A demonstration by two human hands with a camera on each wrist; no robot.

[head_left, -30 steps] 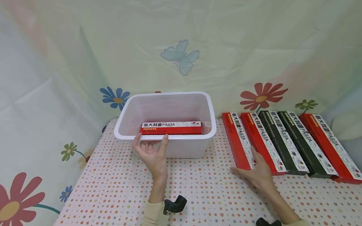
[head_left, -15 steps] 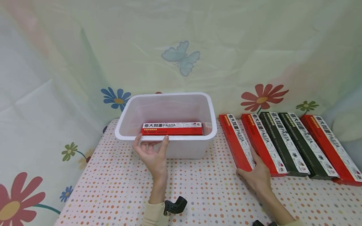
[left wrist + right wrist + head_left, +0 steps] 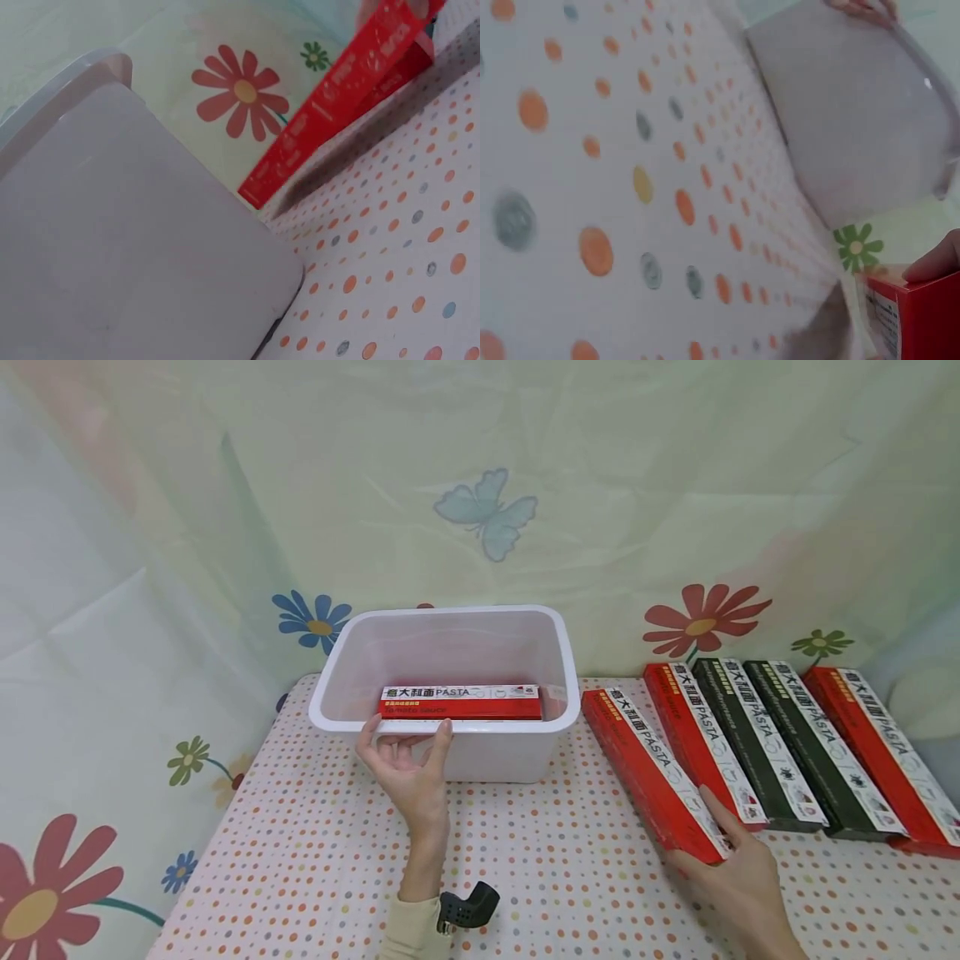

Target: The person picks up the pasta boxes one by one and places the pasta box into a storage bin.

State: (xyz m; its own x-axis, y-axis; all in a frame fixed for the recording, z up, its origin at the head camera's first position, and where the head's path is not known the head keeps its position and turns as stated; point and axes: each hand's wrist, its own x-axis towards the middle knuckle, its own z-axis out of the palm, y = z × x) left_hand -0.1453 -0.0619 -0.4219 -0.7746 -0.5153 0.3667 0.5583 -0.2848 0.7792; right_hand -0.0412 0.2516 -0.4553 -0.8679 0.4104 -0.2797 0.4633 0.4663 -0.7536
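In the head view, my right hand [image 3: 738, 877] grips the near end of a red pasta box [image 3: 652, 772], thumb on one side and fingers on the other. A shadow lies beneath this box [image 3: 315, 120] in the left wrist view, where it is raised off the table. My left hand [image 3: 408, 772] holds the front rim of a white plastic tub [image 3: 491, 756], with fingertips up at the edge. Inside the tub lies another red pasta box [image 3: 459, 702], its white PASTA strip facing up.
To the right, a row of pasta boxes lies side by side: a red box [image 3: 705, 743], two dark green boxes [image 3: 761, 743] and a red box at the far end [image 3: 885, 760]. A dotted cloth [image 3: 555, 868] covers the table. Behind it hangs a flowered curtain [image 3: 600, 460].
My right hand has drawn the leftmost red pasta box toward me and rightward, tilting it up off the table and away from its old spot. The left hand stays at the tub's rim.
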